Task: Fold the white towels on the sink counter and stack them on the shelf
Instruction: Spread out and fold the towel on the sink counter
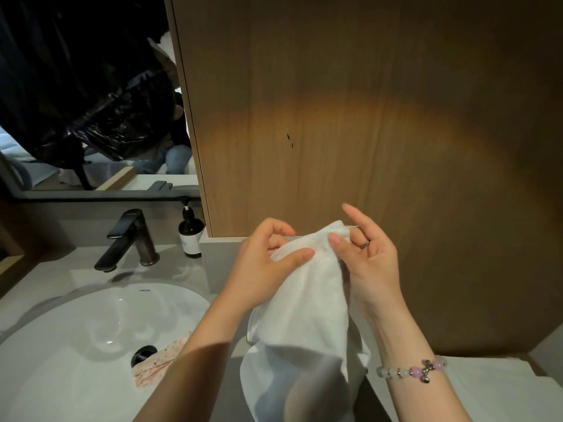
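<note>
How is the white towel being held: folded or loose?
Loose, not folded flat. The white towel hangs bunched, its top edge pinched by the left hand and right hand.

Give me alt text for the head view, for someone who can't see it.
The left hand and right hand hold a white towel up over the grey counter, the left gripping its side, the right pinching its top edge. A white sink with a dark tap and a brown pump bottle sits to the left; a wooden panel rises behind.
</note>
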